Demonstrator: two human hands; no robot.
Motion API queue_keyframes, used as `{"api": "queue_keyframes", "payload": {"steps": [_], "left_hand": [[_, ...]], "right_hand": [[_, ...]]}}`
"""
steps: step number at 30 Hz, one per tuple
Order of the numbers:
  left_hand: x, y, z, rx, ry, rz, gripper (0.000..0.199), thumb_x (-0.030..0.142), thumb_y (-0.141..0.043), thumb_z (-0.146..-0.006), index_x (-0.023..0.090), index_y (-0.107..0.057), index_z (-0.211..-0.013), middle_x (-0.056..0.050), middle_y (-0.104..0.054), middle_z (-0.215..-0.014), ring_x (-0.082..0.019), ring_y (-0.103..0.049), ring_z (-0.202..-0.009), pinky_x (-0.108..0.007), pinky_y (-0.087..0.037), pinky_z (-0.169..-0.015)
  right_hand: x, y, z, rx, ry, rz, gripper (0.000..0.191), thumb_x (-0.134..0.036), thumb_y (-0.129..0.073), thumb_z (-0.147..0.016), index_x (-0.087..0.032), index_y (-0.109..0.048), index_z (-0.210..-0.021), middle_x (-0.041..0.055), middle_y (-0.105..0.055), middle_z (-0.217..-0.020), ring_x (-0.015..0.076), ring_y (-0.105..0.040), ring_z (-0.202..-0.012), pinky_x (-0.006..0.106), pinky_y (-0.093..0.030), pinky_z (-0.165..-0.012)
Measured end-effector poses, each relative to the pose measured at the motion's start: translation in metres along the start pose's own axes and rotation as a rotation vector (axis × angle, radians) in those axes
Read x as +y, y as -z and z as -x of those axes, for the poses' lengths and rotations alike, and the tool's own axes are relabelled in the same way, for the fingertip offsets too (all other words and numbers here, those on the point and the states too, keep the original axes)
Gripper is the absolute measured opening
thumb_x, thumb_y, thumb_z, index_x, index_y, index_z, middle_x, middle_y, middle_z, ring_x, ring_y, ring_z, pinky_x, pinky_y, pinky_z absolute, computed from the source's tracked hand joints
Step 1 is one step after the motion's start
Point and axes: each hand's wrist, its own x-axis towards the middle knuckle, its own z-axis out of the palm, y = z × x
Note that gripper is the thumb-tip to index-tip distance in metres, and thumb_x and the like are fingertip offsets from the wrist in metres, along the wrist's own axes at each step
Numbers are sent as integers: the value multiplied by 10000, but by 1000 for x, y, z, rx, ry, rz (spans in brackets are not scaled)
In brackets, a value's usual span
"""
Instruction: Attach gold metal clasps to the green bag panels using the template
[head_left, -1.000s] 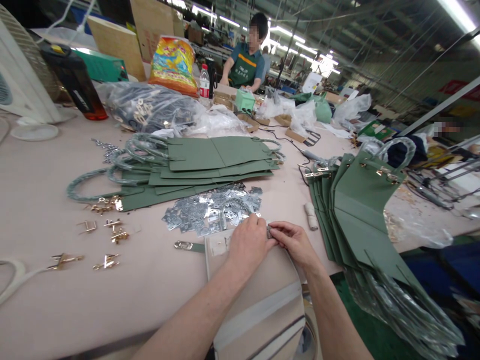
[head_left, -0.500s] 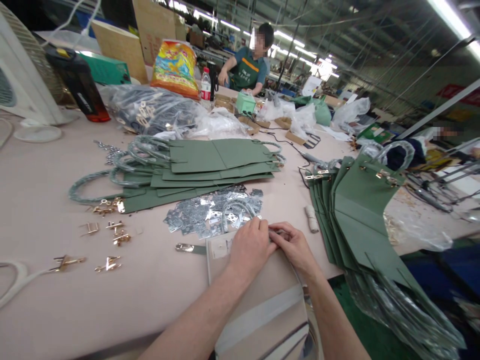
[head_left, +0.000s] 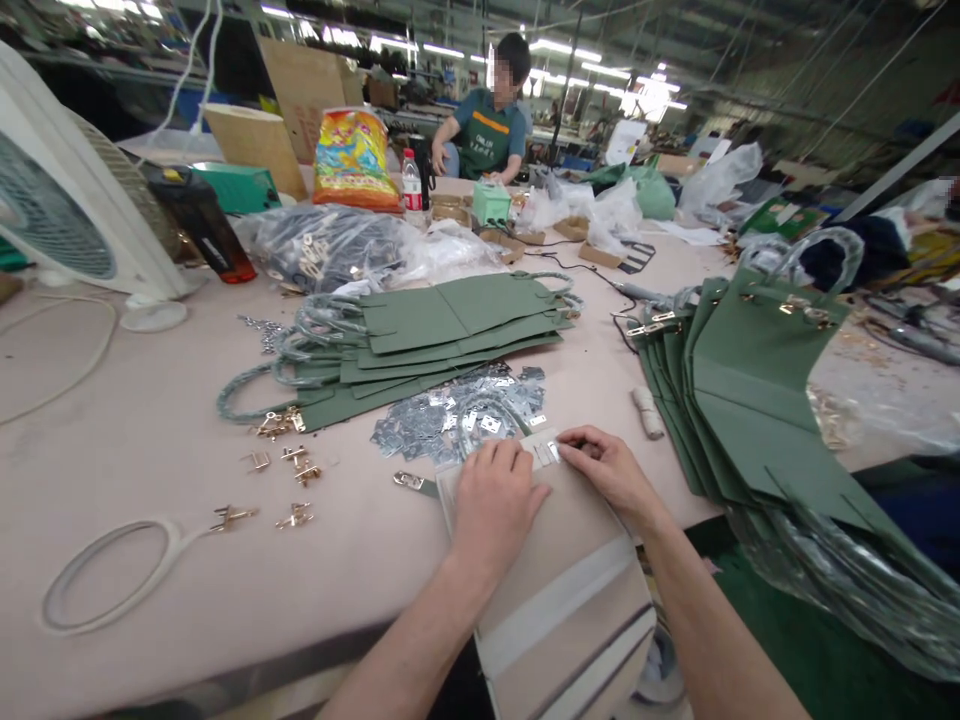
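A bag panel (head_left: 570,545), beige on its upturned side, lies in front of me with one end over the table's front edge. My left hand (head_left: 495,505) rests on its far end, fingers bent over the edge and thumb on the surface. My right hand (head_left: 611,470) is closed in a pinch at the panel's far right corner, its fingertips at a small shiny metal plate (head_left: 554,452). Beyond the far edge, a plastic-wrapped handle (head_left: 491,408) lies over a pile of metal plates (head_left: 420,425). A green strap with a metal end (head_left: 411,482) sticks out at the left.
Green bag pieces (head_left: 450,315) lie stacked behind the plates; more green pieces (head_left: 750,390) drape over the right edge. Gold fittings (head_left: 300,465) and a white tape loop (head_left: 105,575) lie at left, near a fan (head_left: 82,190). A co-worker (head_left: 491,135) sits across the table.
My right hand has moved slightly apart from my left, uncovering a small metal plate at the panel's far end. My left hand stays on the panel. The whole view has shifted a little.
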Motion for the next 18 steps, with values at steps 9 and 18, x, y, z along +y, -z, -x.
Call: {"api": "queue_keyframes", "payload": {"steps": [9,18], "left_hand": [[-11,9,19,53,-8,90,381,334,-836,-858,241,-641,-1172,-43,-687,-1230,-268,-611,-1165,-448,-490,-986],[-19,-3,37,161,-76,154,372,372,-752,-916,242,-621,-1239,-36,-685,-1259,-240,-590,-1201,-414,-472,-1049]], "right_hand": [[-2,2,4,119,15,-89,460,-579,-739,-859,-195,-753,-1111,39,-687,-803,173,-536,-633,299,-417,-587],[-69,-29,-50,3,141,-66,503,-640,-729,-826,-193,-777,-1053,43,-695,-742,191,-569,-636,304,-446,-565]]}}
